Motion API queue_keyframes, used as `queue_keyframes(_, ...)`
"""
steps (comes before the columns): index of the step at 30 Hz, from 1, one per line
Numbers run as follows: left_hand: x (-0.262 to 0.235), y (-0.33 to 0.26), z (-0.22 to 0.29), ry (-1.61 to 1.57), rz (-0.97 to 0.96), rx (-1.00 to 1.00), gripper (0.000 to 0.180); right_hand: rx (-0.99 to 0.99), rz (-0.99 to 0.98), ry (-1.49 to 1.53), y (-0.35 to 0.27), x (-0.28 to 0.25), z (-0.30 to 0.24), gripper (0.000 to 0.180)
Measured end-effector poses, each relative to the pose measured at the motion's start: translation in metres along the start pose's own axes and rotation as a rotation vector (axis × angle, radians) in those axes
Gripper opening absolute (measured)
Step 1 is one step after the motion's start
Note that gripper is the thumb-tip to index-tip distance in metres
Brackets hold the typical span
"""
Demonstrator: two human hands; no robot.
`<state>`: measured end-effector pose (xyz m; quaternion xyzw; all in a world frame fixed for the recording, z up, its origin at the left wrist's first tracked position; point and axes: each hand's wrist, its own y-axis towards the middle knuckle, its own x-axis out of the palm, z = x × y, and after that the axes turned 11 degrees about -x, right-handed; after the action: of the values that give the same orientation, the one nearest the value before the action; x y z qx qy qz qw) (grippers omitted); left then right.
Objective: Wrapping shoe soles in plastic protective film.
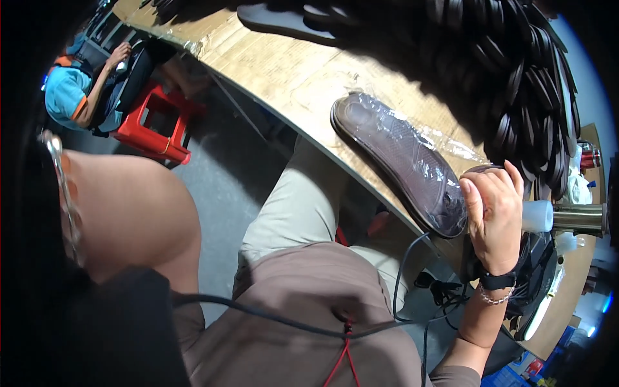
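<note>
A dark brown shoe sole with a textured top lies aslant along the table's near edge. Shiny clear plastic film covers part of it and trails off to its right. My right hand, with a black wristband and a beaded bracelet, is beside the sole's right end. Its fingers are bent and closed over a dark rounded piece, mostly hidden beneath them. My left arm is bent up close at the left, a bracelet at its wrist; the left hand itself is out of the picture.
A large heap of dark soles fills the table's far right. Right of my hand are a pale cup and a metal cylinder. A black cable crosses my front. A co-worker sits at far left near a red stool.
</note>
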<state>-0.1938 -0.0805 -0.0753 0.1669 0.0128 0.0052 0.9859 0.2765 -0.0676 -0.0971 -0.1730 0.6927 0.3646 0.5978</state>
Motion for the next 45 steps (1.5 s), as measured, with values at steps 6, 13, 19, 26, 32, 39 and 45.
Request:
queue_keyframes(6, 0.033, 0.010, 0.028, 0.091, -0.051, 0.040, 0.044, -0.033, 0.043, 0.005, 0.004, -0.010, -0.006, 0.021)
queue_keyframes(13, 0.146, 0.066, 0.047, 0.446, -0.567, 0.033, 0.049, -0.005, 0.045, -0.036, -0.002, 0.001, -0.002, 0.024)
queue_keyframes(19, 0.155, 0.064, -0.025, 1.082, -0.549, -0.045, 0.029, 0.033, 0.031, -0.090, 0.002, 0.003, -0.006, 0.041)
queue_keyframes(26, 0.169, 0.068, -0.024, 1.042, -0.383, -0.149, 0.030, 0.084, 0.035, -0.140, 0.001, 0.008, -0.006, 0.053)
queue_keyframes(32, 0.158, 0.086, -0.029, 0.963, -0.492, -0.167, 0.039, 0.081, 0.062, -0.138, -0.002, 0.009, -0.001, 0.055)
queue_keyframes(39, 0.163, 0.089, -0.022, 0.995, -0.504, -0.163, 0.032, -0.015, 0.308, 0.075, 0.036, -0.006, -0.034, 0.049)
queue_keyframes(45, 0.158, 0.092, -0.029, 1.063, -0.417, 0.043, 0.026, -0.109, 0.216, 0.228, 0.082, 0.018, -0.065, 0.050)
